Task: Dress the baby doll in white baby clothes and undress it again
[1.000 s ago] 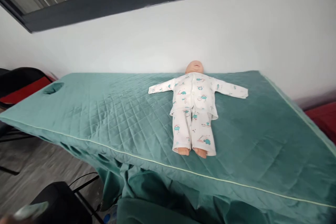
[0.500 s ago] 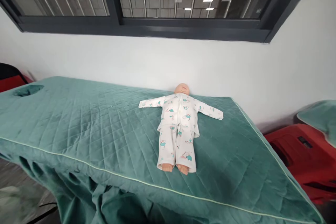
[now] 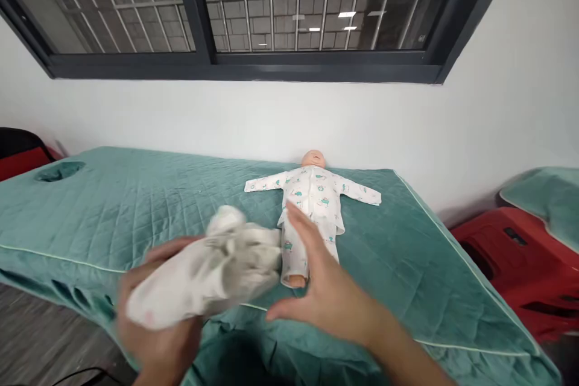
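Observation:
A baby doll [image 3: 313, 195] in white printed pyjamas lies on its back with arms spread on a teal quilted bed [image 3: 136, 205], head against the wall. My left hand [image 3: 158, 338] is closed on a bunched white cloth [image 3: 212, 271], blurred by motion, held in front of the bed's near edge. My right hand [image 3: 321, 283] is open, fingers stretched out, just right of the cloth and in front of the doll's legs.
A round face hole [image 3: 58, 170] is sunk into the bed's far left end. A red bench [image 3: 515, 259] with a teal cover [image 3: 547, 199] stands at the right. A white wall with a barred dark-framed window [image 3: 253, 12] is behind the bed.
Both hands have come up into view from below; the left now holds a white cloth. The view has tilted up to show the window.

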Demonstrator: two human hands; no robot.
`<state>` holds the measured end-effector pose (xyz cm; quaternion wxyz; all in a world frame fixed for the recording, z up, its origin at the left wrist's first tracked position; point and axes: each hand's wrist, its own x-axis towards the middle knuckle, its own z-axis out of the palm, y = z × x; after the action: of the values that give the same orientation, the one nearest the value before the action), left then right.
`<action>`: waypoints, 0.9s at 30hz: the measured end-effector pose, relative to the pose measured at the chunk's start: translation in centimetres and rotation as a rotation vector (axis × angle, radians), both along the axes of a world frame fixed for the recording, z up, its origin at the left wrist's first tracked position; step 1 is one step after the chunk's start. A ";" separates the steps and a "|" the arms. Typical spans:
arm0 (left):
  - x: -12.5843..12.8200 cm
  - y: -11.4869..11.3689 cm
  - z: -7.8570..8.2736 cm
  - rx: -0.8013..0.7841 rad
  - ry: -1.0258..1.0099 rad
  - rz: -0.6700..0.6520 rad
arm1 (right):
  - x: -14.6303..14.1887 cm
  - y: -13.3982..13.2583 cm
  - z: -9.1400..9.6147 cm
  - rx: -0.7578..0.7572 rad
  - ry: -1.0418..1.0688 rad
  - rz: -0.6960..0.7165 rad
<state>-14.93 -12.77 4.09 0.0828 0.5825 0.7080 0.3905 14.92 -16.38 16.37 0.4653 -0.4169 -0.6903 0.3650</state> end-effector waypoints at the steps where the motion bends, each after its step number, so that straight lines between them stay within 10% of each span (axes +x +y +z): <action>1: 2.7 -0.7 1.5 0.108 -0.152 -0.084 | -0.8 -0.2 -1.5 -0.065 -0.006 0.021; 5: 13.6 -1.7 6.3 0.137 -0.716 -0.461 | -2.1 -1.6 -5.9 -0.253 0.316 -0.043; 8: 17.8 -1.7 7.2 -0.007 -0.894 -0.572 | -0.8 -2.6 -5.7 -0.229 0.397 -0.249; 13: 17.4 -2.4 6.1 0.072 -0.650 -0.915 | 5.7 -2.9 -0.6 0.177 0.120 -0.635; 17: 15.8 -2.6 3.7 0.113 -0.445 -0.937 | 13.3 -1.2 1.0 0.427 -0.252 -0.980; 24: 13.7 0.6 0.0 0.204 -0.228 -0.798 | 21.0 2.0 -11.7 -0.073 -0.883 -0.950; 27: 13.3 3.7 -0.1 0.252 -0.111 -0.808 | 19.8 1.3 -14.2 0.047 -0.990 -1.036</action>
<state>-1.59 -9.12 3.98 0.1952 0.7967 0.3642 0.4411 34.71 -15.12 2.17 0.2199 -0.7975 -0.5416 -0.1497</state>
